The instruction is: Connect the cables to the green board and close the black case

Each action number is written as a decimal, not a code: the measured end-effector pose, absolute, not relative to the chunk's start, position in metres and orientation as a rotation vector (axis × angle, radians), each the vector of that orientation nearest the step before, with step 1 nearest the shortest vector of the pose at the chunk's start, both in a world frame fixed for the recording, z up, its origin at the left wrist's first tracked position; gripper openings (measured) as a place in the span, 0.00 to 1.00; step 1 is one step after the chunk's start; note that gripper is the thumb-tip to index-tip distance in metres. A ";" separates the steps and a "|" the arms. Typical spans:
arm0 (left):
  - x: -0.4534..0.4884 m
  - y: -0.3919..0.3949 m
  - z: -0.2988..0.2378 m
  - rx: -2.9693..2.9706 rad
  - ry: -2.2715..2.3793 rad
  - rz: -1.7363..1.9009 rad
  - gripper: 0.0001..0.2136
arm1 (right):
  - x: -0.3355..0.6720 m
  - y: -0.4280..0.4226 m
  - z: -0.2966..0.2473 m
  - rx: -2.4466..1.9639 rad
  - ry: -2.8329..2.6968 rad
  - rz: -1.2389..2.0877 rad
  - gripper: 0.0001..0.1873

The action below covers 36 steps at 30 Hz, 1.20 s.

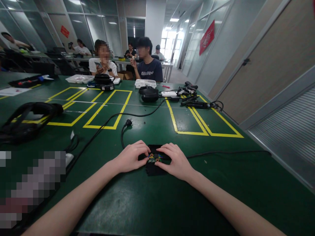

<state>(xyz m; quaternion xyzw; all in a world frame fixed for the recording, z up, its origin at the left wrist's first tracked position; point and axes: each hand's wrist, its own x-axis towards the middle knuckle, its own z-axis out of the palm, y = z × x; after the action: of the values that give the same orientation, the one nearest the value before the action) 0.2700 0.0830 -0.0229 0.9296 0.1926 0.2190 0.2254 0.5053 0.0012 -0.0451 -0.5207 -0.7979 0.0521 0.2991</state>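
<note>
A small circuit board [153, 160] with copper-coloured coils sits over a black plastic casing [155, 170] on the green table in front of me. My left hand [133, 156] pinches the board's left end between thumb and fingers. On the opposite side, my right hand [179, 161] has its thumb and fingertips closed on the right end. A black cable [221, 153] runs off to the right from beneath my right hand. Another cord with a black plug [128, 123] curves down toward my left hand. My fingers hide parts of the board and both cord ends.
A black headset [27, 119] lies at left. Another headset [150, 95], clear plastic boxes [145, 84] and a pile of black straps and gear [194, 98] stand farther back. Yellow tape [192, 133] marks the green table [118, 203]. Several people sit beyond it.
</note>
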 end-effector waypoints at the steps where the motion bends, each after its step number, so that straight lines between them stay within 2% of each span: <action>1: 0.270 0.084 -0.023 2.570 0.544 0.603 0.06 | 0.505 0.002 -0.046 -1.384 -2.120 0.136 0.16; 9: 0.266 0.091 -0.025 2.627 0.510 0.570 0.03 | 0.496 0.002 -0.047 -1.424 -2.104 0.091 0.12; 26: 0.264 0.091 -0.027 2.649 0.507 0.612 0.04 | 0.506 0.001 -0.044 -1.394 -2.042 0.171 0.16; 33: 0.263 0.093 -0.025 2.683 0.599 0.613 0.06 | 0.532 0.003 -0.040 -1.332 -2.193 0.200 0.04; 36: 0.262 0.093 -0.022 2.650 0.617 0.615 0.06 | 0.533 0.004 -0.041 -1.340 -2.184 0.199 0.03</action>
<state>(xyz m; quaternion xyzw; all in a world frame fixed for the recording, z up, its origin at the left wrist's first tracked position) 0.2617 0.0934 -0.0219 0.9353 0.2178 0.2171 0.1752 0.5332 0.0039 -0.0405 -0.5002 -0.8153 0.0744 0.2821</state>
